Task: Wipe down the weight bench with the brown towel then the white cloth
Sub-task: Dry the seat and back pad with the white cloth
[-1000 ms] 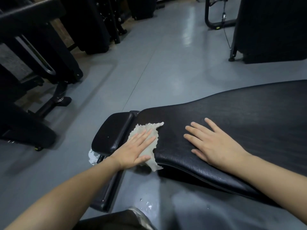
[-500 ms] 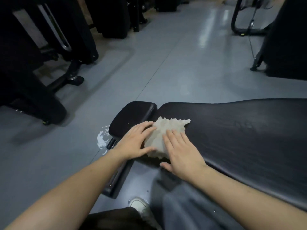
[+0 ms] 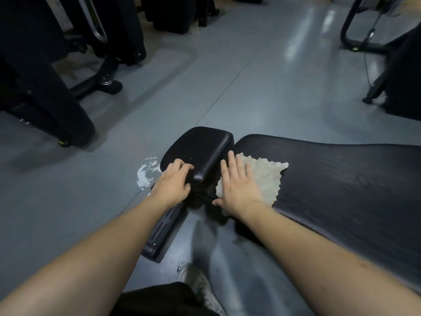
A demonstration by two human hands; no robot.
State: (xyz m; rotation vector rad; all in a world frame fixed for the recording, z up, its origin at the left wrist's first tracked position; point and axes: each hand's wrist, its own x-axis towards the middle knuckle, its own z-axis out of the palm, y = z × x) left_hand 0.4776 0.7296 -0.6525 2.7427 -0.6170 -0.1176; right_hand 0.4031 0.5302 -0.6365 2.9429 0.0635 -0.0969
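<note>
Right now the right hand (image 3: pixel 239 185) lies flat, fingers straight and slightly spread, pressing the white cloth (image 3: pixel 266 176) onto the near end of the bench's long back pad (image 3: pixel 341 190). Cloth is crumpled, pale, ragged-edged; most of it sits on the pad's narrow end just beside the gap to the seat pad (image 3: pixel 200 149), with its near-left edge hanging a bit over the pad's side under the palm. A pointed corner sticks out to the right, away from the fingers.

Left hand (image 3: pixel 173 181) is on the seat pad's near corner, fingers curled over the edge and gripping it, thumb toward the gap. Seat pad is tilted, smaller, glossy black, touching nothing of the cloth. Bench frame (image 3: pixel 164 231) runs dark below the left wrist toward the camera.

Both forearms are bare and enter from the bottom corners. Grey floor (image 3: pixel 250 76) has a white splotch (image 3: pixel 145 174) just left of the seat pad, partly behind the left hand. A shoe (image 3: pixel 202 290) shows at bottom centre beside dark clothing. Black gym machines (image 3: pixel 57 76) stand at top left and at top right, well apart from the bench. Brown towel not seen anywhere.
</note>
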